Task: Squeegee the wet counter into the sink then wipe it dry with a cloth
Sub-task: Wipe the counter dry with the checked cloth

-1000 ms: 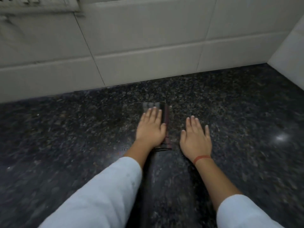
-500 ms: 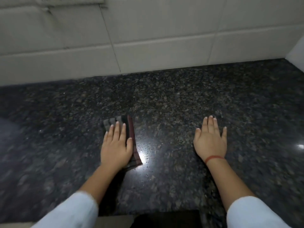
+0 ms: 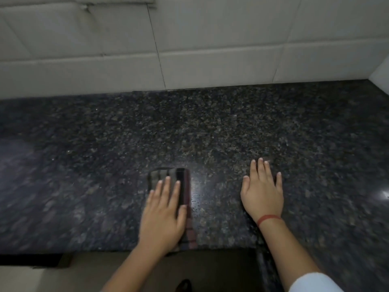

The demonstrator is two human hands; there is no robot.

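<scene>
A folded dark striped cloth [image 3: 182,182] lies on the black speckled granite counter [image 3: 210,127], close to its front edge. My left hand [image 3: 164,216] presses flat on top of the cloth, fingers stretched forward and slightly apart. To the right of it my right hand [image 3: 262,190] rests palm-down on the bare counter, fingers spread, a red band around its wrist. No squeegee and no sink are in view.
A wall of white tiles [image 3: 189,49] rises at the back of the counter, and a white side wall [image 3: 382,74] closes the far right corner. The counter's front edge [image 3: 105,251] runs just below my left hand, with the floor beneath.
My left hand has dragged the cloth toward me and to the front edge of the counter. My right hand has stayed flat on the counter.
</scene>
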